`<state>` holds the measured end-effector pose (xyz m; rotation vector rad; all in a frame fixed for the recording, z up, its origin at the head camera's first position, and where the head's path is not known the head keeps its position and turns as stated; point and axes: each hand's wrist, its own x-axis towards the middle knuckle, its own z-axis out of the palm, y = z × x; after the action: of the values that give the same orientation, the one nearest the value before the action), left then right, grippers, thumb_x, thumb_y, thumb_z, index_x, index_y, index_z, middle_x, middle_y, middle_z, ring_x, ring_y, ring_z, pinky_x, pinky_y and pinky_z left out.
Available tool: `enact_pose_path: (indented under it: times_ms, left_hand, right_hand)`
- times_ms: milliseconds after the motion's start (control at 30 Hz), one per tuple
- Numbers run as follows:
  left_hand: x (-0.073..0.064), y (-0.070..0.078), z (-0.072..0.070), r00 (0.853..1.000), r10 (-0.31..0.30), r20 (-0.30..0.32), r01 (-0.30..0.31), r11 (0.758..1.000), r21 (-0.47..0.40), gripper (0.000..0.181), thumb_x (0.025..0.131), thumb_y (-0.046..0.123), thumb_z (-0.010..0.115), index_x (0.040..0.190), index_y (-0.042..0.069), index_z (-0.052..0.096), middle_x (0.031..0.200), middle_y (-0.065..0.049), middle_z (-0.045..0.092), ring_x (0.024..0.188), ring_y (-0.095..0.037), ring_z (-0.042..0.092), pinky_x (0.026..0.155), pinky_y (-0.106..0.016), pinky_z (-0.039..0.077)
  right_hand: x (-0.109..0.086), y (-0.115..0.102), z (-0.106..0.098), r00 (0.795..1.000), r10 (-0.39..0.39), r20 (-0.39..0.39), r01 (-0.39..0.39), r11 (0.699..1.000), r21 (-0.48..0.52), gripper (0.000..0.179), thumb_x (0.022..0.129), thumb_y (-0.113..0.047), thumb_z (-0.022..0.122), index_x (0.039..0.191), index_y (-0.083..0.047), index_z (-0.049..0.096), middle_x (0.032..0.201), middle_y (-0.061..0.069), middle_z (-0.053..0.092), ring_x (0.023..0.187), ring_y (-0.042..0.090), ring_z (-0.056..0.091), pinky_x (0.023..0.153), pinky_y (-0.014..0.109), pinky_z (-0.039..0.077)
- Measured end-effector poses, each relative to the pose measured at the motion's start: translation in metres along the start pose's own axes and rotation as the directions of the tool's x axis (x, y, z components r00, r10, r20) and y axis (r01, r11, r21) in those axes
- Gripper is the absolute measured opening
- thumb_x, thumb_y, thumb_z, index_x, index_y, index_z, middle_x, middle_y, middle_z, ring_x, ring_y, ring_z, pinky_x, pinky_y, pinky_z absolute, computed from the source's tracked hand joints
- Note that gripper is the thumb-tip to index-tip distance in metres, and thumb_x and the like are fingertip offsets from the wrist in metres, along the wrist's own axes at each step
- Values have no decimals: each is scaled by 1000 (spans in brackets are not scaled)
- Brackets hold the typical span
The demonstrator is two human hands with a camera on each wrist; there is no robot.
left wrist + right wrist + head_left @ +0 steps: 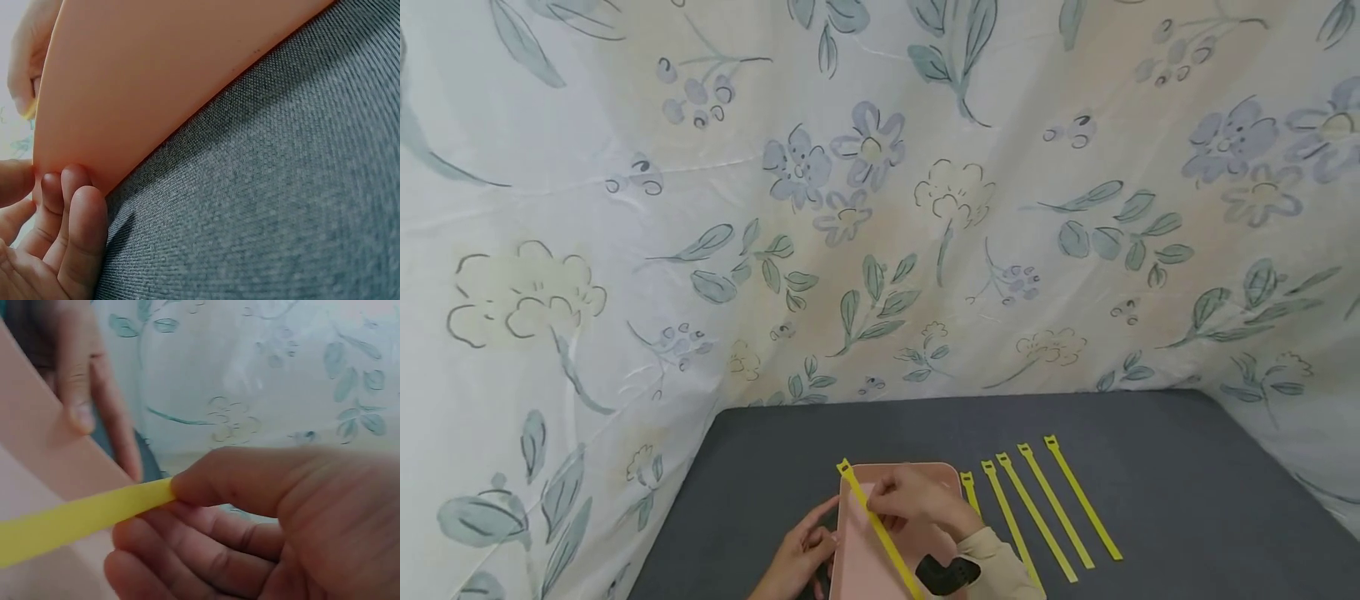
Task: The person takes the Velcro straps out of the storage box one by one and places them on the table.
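Observation:
A yellow hook-and-loop cable tie (888, 543) with a slotted head slants over the pink tray (855, 575). Thumb and fingers of my right hand (917, 498) pinch this tie near its middle in the head view; the right wrist view shows the yellow strip (81, 515) coming out from under the thumb. At the tray's left side, my left hand (800, 550) holds the wall, its thumb over the rim and its fingertips (87, 219) against the outside. Part of the tray is hidden behind my right hand and sleeve.
Several more yellow cable ties (1082, 497) lie slanted in a row on the dark grey table (1187, 467), right of the tray. A floral curtain (880, 208) hangs behind and beside the table. A black device (947, 575) sits on my right wrist.

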<state>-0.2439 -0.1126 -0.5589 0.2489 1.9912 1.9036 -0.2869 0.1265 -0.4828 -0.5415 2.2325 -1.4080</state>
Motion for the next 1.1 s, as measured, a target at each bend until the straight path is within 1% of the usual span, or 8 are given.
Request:
enact_pose_path:
  times_ms: [167, 300, 467, 700, 800, 900, 967, 1100]
  left_hand:
    - [1, 0, 1, 999, -24, -28, 24, 1000, 14, 67, 101, 21, 63, 157, 4, 31, 75, 2, 61, 67, -12, 59, 45, -25, 51]
    - [1, 0, 2, 998, -45, -41, 46, 999, 28, 68, 101, 23, 63, 157, 4, 31, 74, 1, 61, 66, -13, 59, 46, -26, 51]
    - [0, 0, 1, 998, -44, -41, 46, 998, 45, 68, 102, 23, 62, 158, 4, 29, 74, 1, 60, 65, -13, 59, 46, -25, 51]
    - [0, -2, 2, 1000, -14, -25, 16, 998, 68, 66, 104, 24, 58, 159, 4, 28, 75, 1, 59, 63, -11, 58, 46, -23, 50]
    - [0, -2, 2, 1000, -8, -18, 10, 998, 69, 67, 104, 24, 59, 159, 4, 27, 75, 1, 59, 63, -10, 58, 45, -23, 50]
    - [0, -3, 2, 1000, -2, -10, 3, 998, 62, 67, 104, 24, 58, 159, 5, 26, 75, 1, 59, 64, -10, 58, 45, -22, 50]
    - [-1, -3, 2, 1000, 6, -3, -6, 998, 62, 67, 104, 22, 58, 160, 6, 25, 75, 1, 59, 65, -9, 58, 46, -22, 50]
    - [-2, -1, 1, 1000, 25, 19, -26, 997, 69, 69, 104, 20, 57, 162, 9, 22, 76, 1, 57, 66, -7, 58, 46, -21, 50]
  right_hand:
    - [-5, -3, -10, 998, -50, -49, 52, 997, 49, 19, 98, -21, 66, 92, -5, 74, 78, 4, 70, 69, 14, 66, 69, 37, 61]
    - [-7, -5, -17, 993, -97, -73, 105, 989, 104, 19, 99, -24, 67, 103, -6, 73, 82, 4, 71, 72, 15, 68, 75, 45, 61]
    - [-11, -9, -23, 986, -131, -104, 145, 978, 147, 22, 99, -25, 68, 106, -4, 72, 82, 5, 72, 72, 16, 69, 79, 51, 60]
    - [-18, -16, -31, 981, -143, -131, 165, 970, 177, 25, 99, -26, 67, 107, -3, 70, 86, 5, 73, 76, 18, 69, 77, 37, 61]
    - [-22, -18, -37, 976, -158, -154, 187, 961, 202, 26, 99, -24, 67, 109, 1, 68, 88, 7, 73, 77, 21, 70, 78, 37, 61]
    - [-26, -20, -45, 969, -168, -182, 207, 952, 224, 26, 99, -20, 67, 111, 4, 66, 89, 7, 74, 77, 19, 71, 79, 38, 62]
    - [-29, -20, -52, 961, -186, -204, 230, 949, 217, 27, 100, -19, 66, 111, 6, 66, 89, 6, 74, 76, 17, 71, 78, 37, 62]
    - [-35, -19, -65, 954, -175, -243, 230, 948, 220, 31, 100, -23, 65, 112, 5, 66, 88, 3, 72, 77, 16, 70, 78, 38, 61]
